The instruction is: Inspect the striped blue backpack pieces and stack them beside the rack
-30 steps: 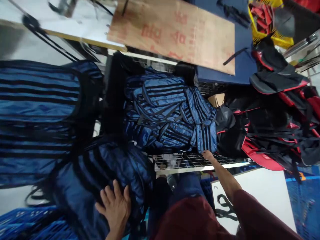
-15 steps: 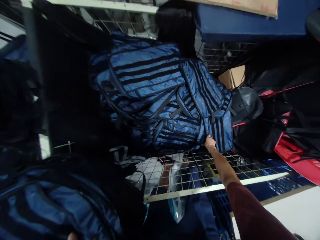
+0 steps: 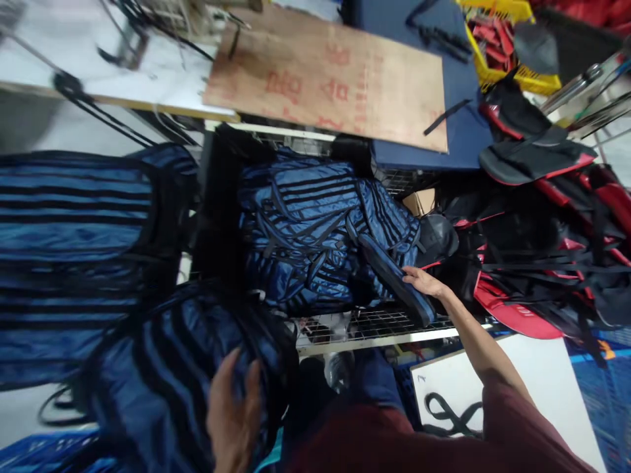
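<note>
Where wire rack (image 3: 355,344) bears heap of striped blue bag pieces (image 3: 315,217), bulging backpack (image 3: 162,368) sits at lower left; narrow blue-black piece (image 3: 392,279) slants across heap's near right side. Right hand (image 3: 424,281) pinches that piece's edge with its fingertips. Left hand (image 3: 231,414), blurred, over backpack, thumb spread from fingers, contact hard to tell.

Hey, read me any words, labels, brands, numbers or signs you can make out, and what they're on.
No text can be read for certain.
Cardboard sheet: red characters, too blurred to read.
Red flap: pale mark, too small to read.
White board: small dark mark near a corner, too small to read.
</note>
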The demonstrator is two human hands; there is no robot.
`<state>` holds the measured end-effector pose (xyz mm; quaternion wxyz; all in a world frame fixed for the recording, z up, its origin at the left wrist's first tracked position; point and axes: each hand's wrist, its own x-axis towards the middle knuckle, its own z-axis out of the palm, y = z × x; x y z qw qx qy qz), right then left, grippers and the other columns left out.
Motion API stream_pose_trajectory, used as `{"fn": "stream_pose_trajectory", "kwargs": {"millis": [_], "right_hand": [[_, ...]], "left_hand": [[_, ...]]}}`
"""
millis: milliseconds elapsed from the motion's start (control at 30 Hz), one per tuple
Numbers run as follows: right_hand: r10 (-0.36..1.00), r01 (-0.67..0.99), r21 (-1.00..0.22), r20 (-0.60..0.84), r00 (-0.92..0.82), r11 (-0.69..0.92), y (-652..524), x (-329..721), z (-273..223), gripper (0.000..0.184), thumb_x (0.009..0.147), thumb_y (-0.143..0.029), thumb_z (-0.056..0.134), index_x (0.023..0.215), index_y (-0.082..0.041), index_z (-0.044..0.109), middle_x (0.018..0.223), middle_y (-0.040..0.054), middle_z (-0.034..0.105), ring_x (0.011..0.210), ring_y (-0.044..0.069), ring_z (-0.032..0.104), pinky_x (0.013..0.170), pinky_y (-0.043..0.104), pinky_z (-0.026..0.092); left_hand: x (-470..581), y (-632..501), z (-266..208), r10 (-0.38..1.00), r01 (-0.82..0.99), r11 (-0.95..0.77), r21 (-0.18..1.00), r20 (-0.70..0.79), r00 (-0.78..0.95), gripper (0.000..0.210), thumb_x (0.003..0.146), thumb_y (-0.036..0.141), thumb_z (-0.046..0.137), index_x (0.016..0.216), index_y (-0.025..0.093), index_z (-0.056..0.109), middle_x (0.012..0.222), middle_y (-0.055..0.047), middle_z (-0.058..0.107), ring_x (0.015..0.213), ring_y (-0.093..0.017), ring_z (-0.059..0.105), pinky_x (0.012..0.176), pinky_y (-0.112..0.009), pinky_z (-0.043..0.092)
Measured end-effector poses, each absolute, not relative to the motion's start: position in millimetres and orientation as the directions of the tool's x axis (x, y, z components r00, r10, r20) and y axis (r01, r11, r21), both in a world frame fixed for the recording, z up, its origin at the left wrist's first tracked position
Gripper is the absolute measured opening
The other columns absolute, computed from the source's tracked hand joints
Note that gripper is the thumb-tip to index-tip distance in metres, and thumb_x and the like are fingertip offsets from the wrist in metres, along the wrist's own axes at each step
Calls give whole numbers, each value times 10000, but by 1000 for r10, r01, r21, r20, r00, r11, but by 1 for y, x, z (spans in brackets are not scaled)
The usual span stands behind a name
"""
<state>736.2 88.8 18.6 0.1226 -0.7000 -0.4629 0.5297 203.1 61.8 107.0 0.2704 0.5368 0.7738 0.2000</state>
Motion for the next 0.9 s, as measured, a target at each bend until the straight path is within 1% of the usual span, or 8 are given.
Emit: {"fn": "stream_pose_trajectory", "kwargs": {"millis": [100,200,333,433,567,700,800,900], "right_hand": [[853,383,-795,-521,-34,-471,86,699,91,326,976,-458,602,1166,-229,734,1119,42,763,1091,270,672,1003,383,555],[901,231,-880,-434,-30,-416,82,659,150,362,983,-488,641,1240,-256,745,1205,52,764,1136,284,676,1037,399,554],[923,166,-915,-381,-57,-367,72,613,192,414,998,-552,671,1310,-287,737,1252,53,759,1175,287,680,1071,420,553],[941,152,-930,-339,-9,-334,67,586,199,450,963,-608,737,1276,-285,748,1286,66,745,1223,298,665,1120,446,526],[959,145,-953,-277,-62,-266,68,562,201,350,986,-591,712,1128,-274,754,1131,45,737,1092,279,666,1045,434,539],[969,119,-967,-234,-75,-225,77,548,203,281,991,-534,682,1053,-263,721,1034,21,705,987,241,637,967,379,533],[970,137,-962,-243,-20,-238,86,541,197,261,980,-518,658,985,-257,676,962,8,684,920,228,618,909,352,533],[964,205,-943,-266,19,-264,98,540,181,269,986,-514,592,968,-251,644,941,20,698,903,235,639,863,351,556]], "left_hand": [[248,53,126,965,611,218,761,-263,-17,507,993,606,601,1321,249,749,1439,-134,748,1395,-377,681,1222,-591,538],[281,43,147,935,488,140,862,-277,221,440,1040,564,580,1313,280,776,1457,-98,752,1425,-315,669,1235,-511,533],[308,46,180,894,299,214,930,-309,324,475,1065,600,567,1371,288,753,1381,-93,787,1289,-287,745,1137,-467,594],[317,57,198,883,120,323,939,-345,319,577,1032,693,579,1339,234,748,1277,-129,797,1128,-288,794,961,-424,656],[325,57,203,852,-15,423,906,-392,347,682,958,795,625,1210,177,762,1126,-134,779,977,-262,796,827,-366,651],[330,37,204,780,-64,540,839,-471,411,731,911,831,672,1167,152,759,1035,-122,770,893,-240,768,806,-364,636],[332,24,205,738,-20,559,829,-487,468,754,934,861,609,1125,154,787,998,-127,787,925,-257,751,865,-387,623],[328,21,204,742,30,549,835,-504,443,823,933,920,524,1066,160,810,958,-136,793,991,-291,738,939,-415,601]]}}
